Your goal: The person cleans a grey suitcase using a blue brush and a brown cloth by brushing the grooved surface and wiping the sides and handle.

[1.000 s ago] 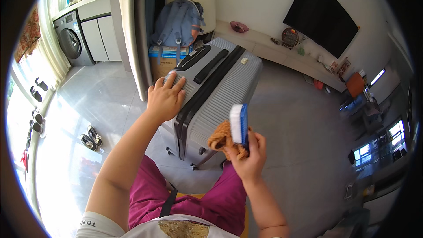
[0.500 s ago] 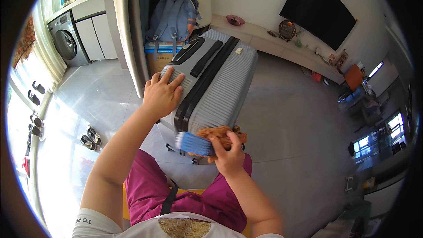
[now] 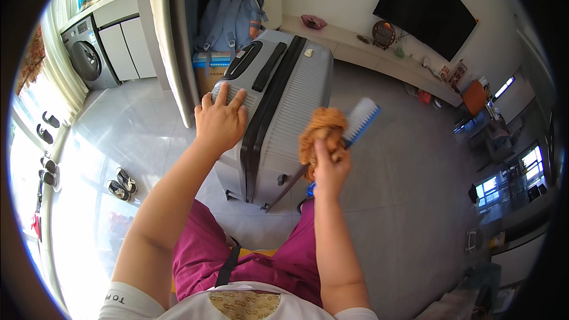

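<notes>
A grey ribbed suitcase (image 3: 291,104) with a black band and black handles stands in front of my knees. My left hand (image 3: 220,120) rests on its upper left side with the fingers spread. To the right of the case, my right hand (image 3: 332,175) is closed round a bunched orange-brown cloth (image 3: 320,130) and a blue scrub brush (image 3: 361,120). White bristles point up and to the left from the brush head, while the cloth hides the middle of its handle. Cloth and brush appear apart from the case.
Behind the suitcase, a blue-grey backpack (image 3: 232,21) sits on a cardboard box (image 3: 207,77). A long low cabinet (image 3: 379,59) runs below the wall screen (image 3: 425,10). Shoes (image 3: 122,184) lie on the floor at left, and a washing machine (image 3: 89,56) stands at far left.
My right hand has moved up and right, away from the suitcase's lower corner, and the brush has turned to point up and right. The suitcase has shifted slightly; my left hand stays on it.
</notes>
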{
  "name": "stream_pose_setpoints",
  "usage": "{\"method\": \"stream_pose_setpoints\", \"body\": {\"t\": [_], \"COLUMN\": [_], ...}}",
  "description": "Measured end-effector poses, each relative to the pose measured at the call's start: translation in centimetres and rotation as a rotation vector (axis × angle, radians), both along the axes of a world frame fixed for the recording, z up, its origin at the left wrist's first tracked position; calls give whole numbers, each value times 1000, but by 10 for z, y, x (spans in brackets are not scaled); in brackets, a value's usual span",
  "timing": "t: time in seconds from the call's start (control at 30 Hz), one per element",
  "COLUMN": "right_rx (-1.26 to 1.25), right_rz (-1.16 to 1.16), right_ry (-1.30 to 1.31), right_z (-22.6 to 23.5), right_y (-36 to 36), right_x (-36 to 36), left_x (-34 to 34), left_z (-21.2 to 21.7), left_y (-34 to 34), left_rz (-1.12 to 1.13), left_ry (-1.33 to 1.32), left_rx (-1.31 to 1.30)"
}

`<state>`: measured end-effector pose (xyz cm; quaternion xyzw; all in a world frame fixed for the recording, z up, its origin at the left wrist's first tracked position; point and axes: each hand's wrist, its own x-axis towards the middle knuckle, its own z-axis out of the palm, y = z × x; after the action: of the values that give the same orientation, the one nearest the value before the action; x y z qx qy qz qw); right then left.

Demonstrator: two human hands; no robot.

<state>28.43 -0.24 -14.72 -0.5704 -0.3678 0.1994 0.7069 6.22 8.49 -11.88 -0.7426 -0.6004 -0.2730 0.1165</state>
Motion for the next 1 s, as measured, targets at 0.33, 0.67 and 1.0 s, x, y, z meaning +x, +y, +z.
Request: {"method": "stream_pose_setpoints", "body": {"t": [0.33,0.67,1.0], "right_rx": [-5,77,-124], "right_rz": [-44,-28,-165], "right_ry": [-9,-880,-935], "right_z": [-169,-66,-45], "right_y": [-18,-54,-50], "right_x": [-25,-41,-32], "left_x": [3,4,4], "left_z": [1,6,6], "left_y": [-2,-2,-7], "left_rz": [28,84,49], "left_ry": [4,33,23], "left_rx": [-27,-56,-41]}}
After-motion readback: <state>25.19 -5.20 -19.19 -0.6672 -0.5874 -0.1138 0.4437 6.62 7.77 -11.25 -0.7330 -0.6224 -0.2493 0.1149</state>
